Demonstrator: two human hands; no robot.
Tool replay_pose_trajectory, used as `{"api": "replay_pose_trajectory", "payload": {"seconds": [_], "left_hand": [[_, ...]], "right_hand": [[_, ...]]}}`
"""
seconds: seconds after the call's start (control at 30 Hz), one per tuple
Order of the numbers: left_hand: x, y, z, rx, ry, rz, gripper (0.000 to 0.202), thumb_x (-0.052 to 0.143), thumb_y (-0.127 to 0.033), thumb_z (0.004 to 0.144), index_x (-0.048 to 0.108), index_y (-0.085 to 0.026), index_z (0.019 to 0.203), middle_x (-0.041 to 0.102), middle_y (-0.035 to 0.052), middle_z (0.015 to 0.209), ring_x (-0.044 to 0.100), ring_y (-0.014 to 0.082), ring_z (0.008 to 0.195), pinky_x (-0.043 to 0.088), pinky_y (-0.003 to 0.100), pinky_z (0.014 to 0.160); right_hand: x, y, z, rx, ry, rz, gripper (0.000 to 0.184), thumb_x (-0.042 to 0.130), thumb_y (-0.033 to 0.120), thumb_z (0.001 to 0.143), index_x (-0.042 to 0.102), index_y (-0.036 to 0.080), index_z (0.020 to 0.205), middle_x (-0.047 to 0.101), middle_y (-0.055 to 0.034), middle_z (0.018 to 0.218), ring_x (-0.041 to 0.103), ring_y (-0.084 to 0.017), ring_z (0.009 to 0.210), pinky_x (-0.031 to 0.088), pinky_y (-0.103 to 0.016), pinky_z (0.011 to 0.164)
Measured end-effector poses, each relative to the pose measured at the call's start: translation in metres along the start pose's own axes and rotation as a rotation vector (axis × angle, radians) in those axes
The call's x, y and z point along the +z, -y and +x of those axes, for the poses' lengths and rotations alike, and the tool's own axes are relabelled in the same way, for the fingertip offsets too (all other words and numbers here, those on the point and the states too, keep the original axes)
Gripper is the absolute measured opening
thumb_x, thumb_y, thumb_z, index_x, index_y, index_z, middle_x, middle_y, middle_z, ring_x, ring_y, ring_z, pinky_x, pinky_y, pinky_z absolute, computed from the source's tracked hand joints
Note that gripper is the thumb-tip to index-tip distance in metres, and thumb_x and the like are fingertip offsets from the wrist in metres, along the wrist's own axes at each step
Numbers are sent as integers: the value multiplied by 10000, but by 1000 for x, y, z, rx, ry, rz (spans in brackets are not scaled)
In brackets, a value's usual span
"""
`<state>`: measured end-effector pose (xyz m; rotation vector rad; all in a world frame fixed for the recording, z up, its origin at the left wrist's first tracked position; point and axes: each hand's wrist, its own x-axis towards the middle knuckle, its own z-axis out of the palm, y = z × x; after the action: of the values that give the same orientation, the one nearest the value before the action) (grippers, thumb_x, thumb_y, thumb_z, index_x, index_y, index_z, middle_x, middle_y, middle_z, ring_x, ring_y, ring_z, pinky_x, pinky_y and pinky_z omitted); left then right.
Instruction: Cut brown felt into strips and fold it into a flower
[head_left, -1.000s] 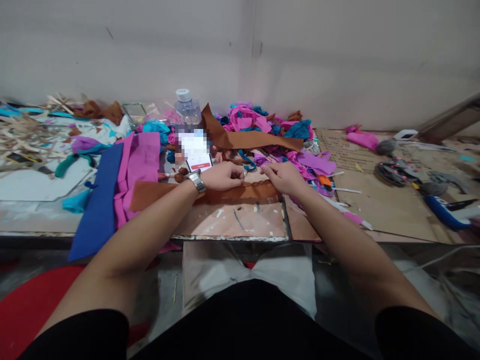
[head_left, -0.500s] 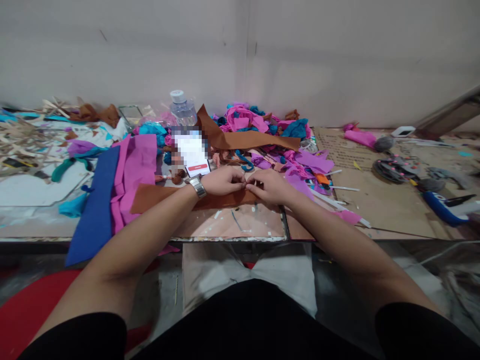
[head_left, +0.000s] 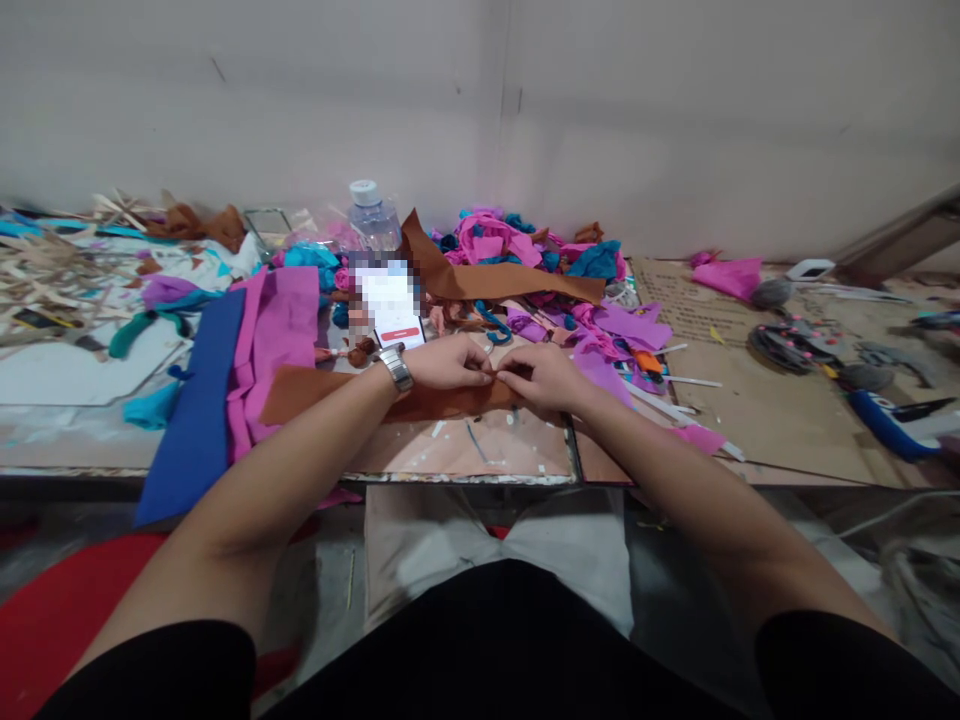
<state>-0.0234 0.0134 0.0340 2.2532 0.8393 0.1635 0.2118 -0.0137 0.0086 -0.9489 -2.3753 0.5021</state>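
Brown strip under hands, reaching out leftward; both pinch far edge

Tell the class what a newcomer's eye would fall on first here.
Probably the left hand and right hand, nearly meeting at a brown strip near the front of the table. Just beyond the left hand glows a phone; to its left, a blue sheet hangs over the front edge.

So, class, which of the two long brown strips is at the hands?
The front strip, left end over pink paper; the rear strip lies on the scrap pile.
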Motion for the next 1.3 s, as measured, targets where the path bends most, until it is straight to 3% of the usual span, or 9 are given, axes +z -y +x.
{"api": "replay_pose_trajectory", "payload": {"seconds": [0.23, 0.43, 0.57, 0.7, 1.07, 1.3], "left_hand": [[0, 4, 1, -26, 43, -69, 341, 608, -448, 867, 681, -127, 777, 564, -16, 647, 438, 96, 588, 319, 234, 585], [1, 6, 1, 11, 41, -111, 323, 633, -434, 868, 714, -124, 823, 539, -29, 621, 399, 83, 556, 295, 228, 557], [2, 6, 1, -17, 55, -133, 294, 638, -411, 849, 714, -126, 859, 583, -21, 650, 448, 92, 571, 326, 224, 566], [0, 4, 0, -16, 66, -120, 293, 642, -416, 841, 692, -128, 841, 512, -36, 629, 412, 91, 573, 309, 227, 558], [-2, 7, 1, -22, 97, -141, 258, 667, -388, 803, 682, -136, 853, 488, -40, 647, 403, 96, 591, 300, 232, 567], [-3, 11, 2, 1, 39, -216, 361, 566, -471, 909, 731, -149, 910, 670, 19, 833, 541, 137, 754, 411, 252, 731]], "right_hand": [[1, 0, 1, -38, -14, -81, 136, 680, 234, 909, 799, 227, 976, 815, -31, 922, 720, -197, 817, 477, -305, 774], [1, 0, 1, -89, -49, -92, 161, 670, 214, 913, 801, 245, 1002, 828, -24, 997, 742, -212, 895, 502, -331, 848], [2, -2, 1, -120, -42, -67, 169, 664, 229, 923, 801, 242, 1022, 828, -39, 1031, 752, -221, 934, 518, -342, 871], [1, -2, 0, -205, -44, -38, 199, 654, 225, 931, 792, 244, 1074, 823, -37, 1074, 757, -223, 975, 514, -354, 909], [-1, -3, -1, -295, -53, -59, 221, 632, 197, 944, 770, 248, 1109, 814, -63, 1064, 742, -236, 994, 492, -388, 890], [-1, -4, -1, -304, -80, -98, 174, 616, 221, 966, 759, 246, 1063, 811, -65, 1053, 735, -238, 984, 487, -398, 881]]}}
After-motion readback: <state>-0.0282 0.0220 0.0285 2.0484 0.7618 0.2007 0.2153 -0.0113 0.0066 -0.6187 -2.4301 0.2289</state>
